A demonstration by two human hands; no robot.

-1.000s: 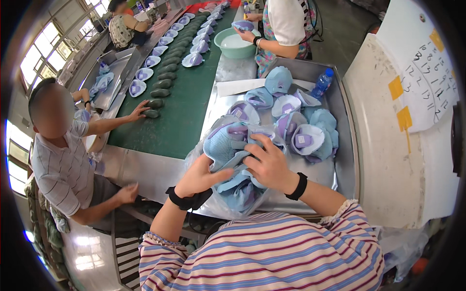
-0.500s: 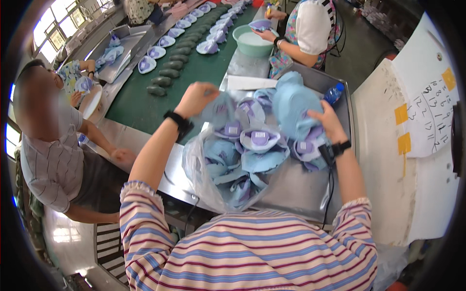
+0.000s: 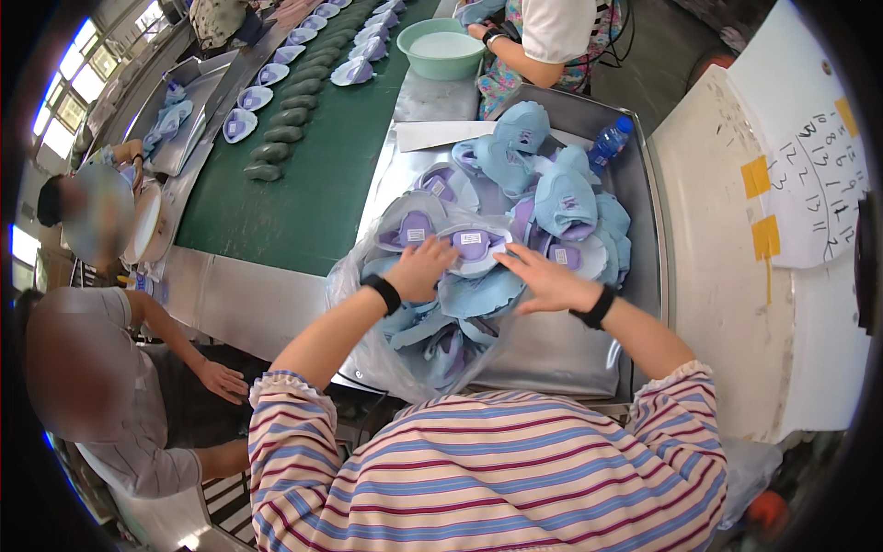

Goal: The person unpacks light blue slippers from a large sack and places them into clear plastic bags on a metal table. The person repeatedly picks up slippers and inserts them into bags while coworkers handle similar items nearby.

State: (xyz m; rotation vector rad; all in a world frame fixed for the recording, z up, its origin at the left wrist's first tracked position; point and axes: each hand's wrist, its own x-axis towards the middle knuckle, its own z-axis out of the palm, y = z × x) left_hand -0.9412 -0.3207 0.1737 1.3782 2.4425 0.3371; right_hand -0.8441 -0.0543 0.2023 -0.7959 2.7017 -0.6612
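Note:
Light-blue shoe uppers with purple linings and white labels fill a clear plastic bag [image 3: 345, 304] in front of me. My left hand [image 3: 421, 270] hovers at or rests on the bag's left side, fingers spread; whether it touches is hard to tell. On the right, my right hand [image 3: 552, 281] is open too, its fingertips by the edge of a shoe upper [image 3: 471, 245] that lies between both hands. Neither hand grips anything. More loose shoe uppers [image 3: 563, 202] are heaped just beyond my right hand, in a metal tray [image 3: 655, 276].
A blue-capped bottle [image 3: 610, 143] stands in the tray's far right corner. Ahead, a green conveyor belt [image 3: 317, 198] carries rows of uppers and dark shoe lasts [image 3: 282, 134]. A co-worker sits by a green basin [image 3: 441, 48]; others are at left. A white board [image 3: 727, 230] rises at right.
The shoe upper in my right hand has been let go onto the heap. The one by my left hand is released too. Both hands have come down over the bag, closer together.

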